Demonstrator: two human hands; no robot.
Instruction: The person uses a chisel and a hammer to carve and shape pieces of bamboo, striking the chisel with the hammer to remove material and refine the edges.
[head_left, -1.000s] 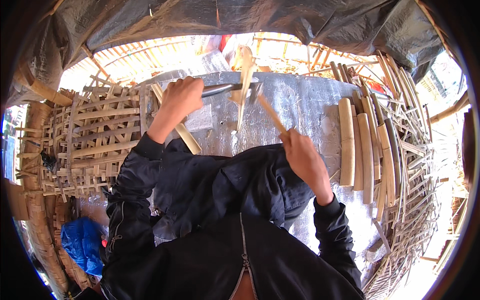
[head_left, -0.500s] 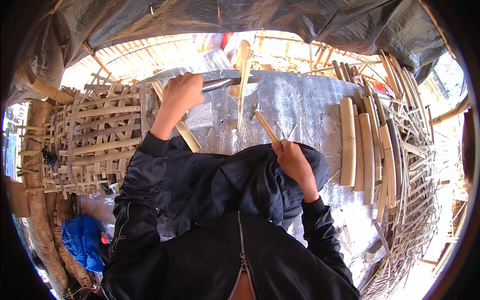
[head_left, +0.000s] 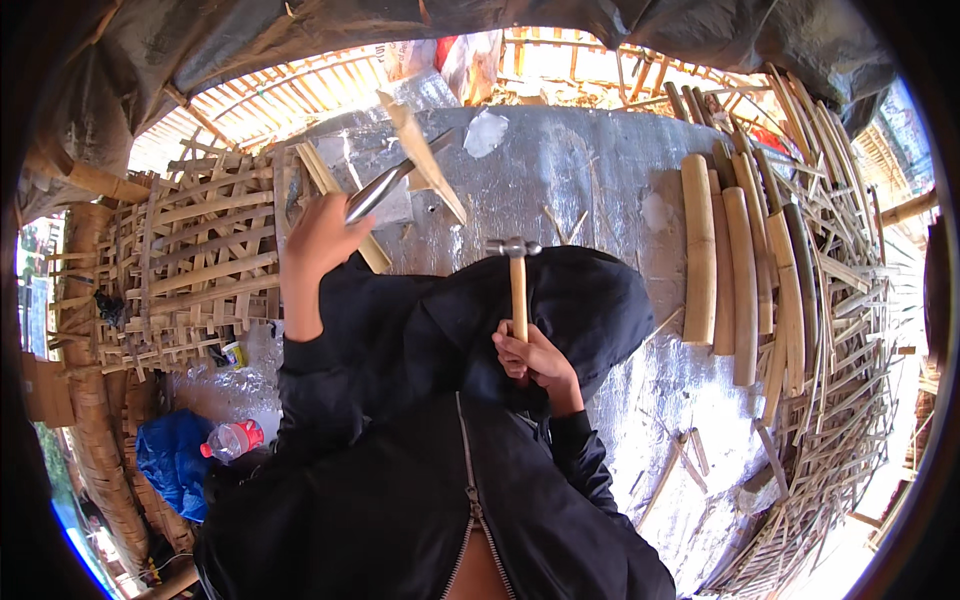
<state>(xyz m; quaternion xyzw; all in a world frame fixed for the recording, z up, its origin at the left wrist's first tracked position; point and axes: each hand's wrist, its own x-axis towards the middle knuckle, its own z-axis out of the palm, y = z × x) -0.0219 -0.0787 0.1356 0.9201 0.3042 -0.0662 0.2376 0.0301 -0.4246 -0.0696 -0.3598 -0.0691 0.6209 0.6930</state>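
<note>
My left hand [head_left: 322, 240] is wrapped round a metal blade tool [head_left: 380, 190], which looks like a large knife; its handle is hidden in the fist. The blade points up and to the right. A split piece of pale bamboo [head_left: 425, 160] crosses the blade near its tip and appears stuck on it, leaning with its narrow lower end to the right. My right hand [head_left: 537, 358] grips the wooden handle of a hammer [head_left: 518, 290] in front of my lap. The hammer's metal head is upward, apart from the blade and bamboo.
Bamboo lengths [head_left: 698, 250] lie side by side at the right, beside a heap of thin strips [head_left: 850, 400]. A woven bamboo lattice [head_left: 210, 250] stands at the left. A plastic bottle [head_left: 235, 440] lies by a blue bag [head_left: 172, 455]. Bamboo slats [head_left: 370, 250] rest beside my left hand.
My left hand has moved left and lower with the blade, and the bamboo has tilted the other way. My right hand has drawn the hammer closer to my body, turning it upright.
</note>
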